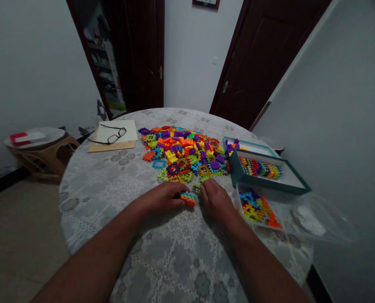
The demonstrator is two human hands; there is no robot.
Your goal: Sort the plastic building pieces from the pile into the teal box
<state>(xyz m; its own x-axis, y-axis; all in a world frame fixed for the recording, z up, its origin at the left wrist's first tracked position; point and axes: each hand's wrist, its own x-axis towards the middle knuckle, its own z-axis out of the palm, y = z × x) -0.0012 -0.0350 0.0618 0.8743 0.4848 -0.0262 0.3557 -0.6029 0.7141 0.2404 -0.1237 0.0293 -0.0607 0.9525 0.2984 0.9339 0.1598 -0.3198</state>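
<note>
Between the thumb and fingers of my left hand [166,197] is a small stack of plastic gear pieces [189,199], with orange, yellow and blue layers. My right hand [215,198] is just to its right, fingers curled together at the front edge of the pile; a green piece [196,187] shows by its fingertips, and I cannot make out whether it is gripped. Beyond both hands spreads a heap of colourful plastic building pieces [184,147], gear rings and short pegged tubes in purple, orange, yellow, green and blue.
On the right, a green-rimmed box [271,181] holds a row of stacked gears, with its lid [253,145] behind. Nearer stands a clear plastic tub [259,225] of gears, beside a clear bag [326,219]. Glasses [113,138] rest on papers [128,128] at the left of the cloth-covered table [95,189].
</note>
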